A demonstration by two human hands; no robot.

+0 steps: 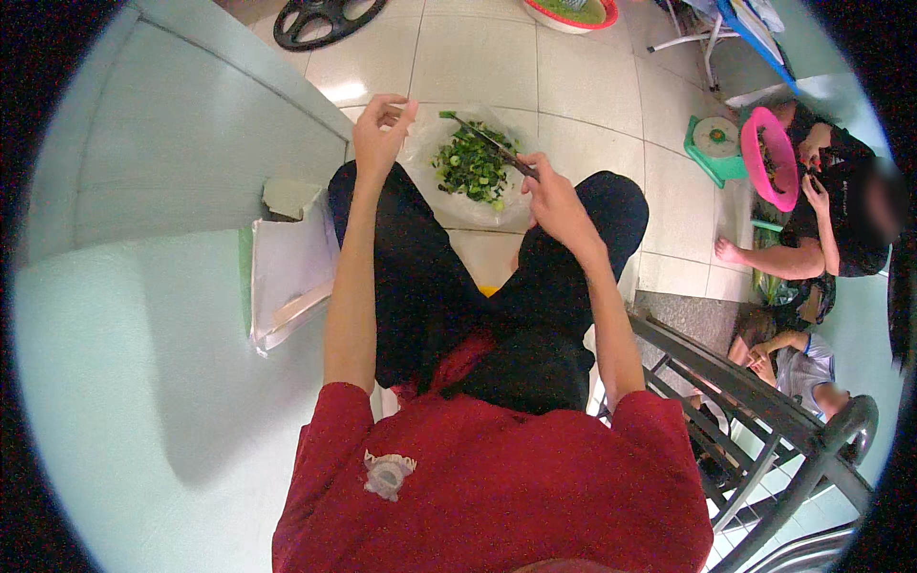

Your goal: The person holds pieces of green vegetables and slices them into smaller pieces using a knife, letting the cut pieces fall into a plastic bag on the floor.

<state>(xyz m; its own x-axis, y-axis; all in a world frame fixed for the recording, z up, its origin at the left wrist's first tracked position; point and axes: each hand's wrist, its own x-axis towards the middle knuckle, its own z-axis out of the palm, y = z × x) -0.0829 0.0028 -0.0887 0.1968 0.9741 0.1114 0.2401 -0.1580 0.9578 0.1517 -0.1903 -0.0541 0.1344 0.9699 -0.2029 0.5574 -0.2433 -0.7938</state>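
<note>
Chopped green leaves and stalks (pixel 473 166) lie heaped in a clear plastic bag or bowl (pixel 494 214) on the tiled floor between my knees. My right hand (pixel 555 197) grips a dark-handled knife (pixel 505 152) at the right edge of the heap. The blade slants up and left over the greens, with a small green piece (pixel 447 114) at its tip. At the upper left of the heap my left hand (pixel 385 129) is raised with its fingers curled and the thumb apart. I see nothing held in it.
A green scale (pixel 716 147) stands at right, beside a person holding a pink basin (pixel 768 159). Another person sits beyond the dark metal railing (pixel 731 358). A red-rimmed basin (pixel 609 18) and a black wheel-shaped base (pixel 326 39) are ahead. A pale box (pixel 294 265) stands left.
</note>
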